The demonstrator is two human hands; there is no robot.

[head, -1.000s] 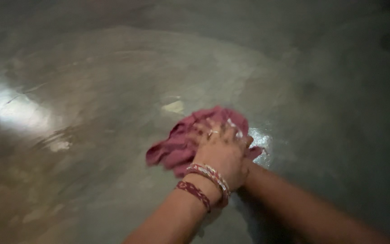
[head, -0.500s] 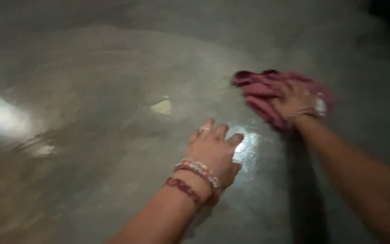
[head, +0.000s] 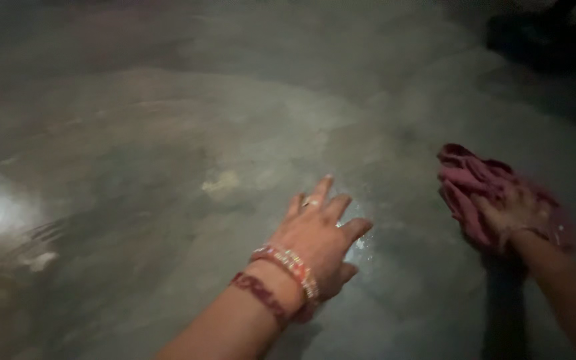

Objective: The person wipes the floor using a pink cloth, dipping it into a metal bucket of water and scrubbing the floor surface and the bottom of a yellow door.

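The right hand [head: 518, 213] has its grip closed over a crumpled pink cloth [head: 475, 187], pressing it flat onto the wet grey floor [head: 168, 133] at the right side of the view. The left hand [head: 318, 233] holds nothing, its grip spread wide with the palm down on the floor well apart from the cloth, a ring [head: 313, 203] on 1 finger and beaded bangles [head: 288, 263] at the wrist. A pale patch [head: 221, 180] and glints of light show on the floor beyond the left hand.
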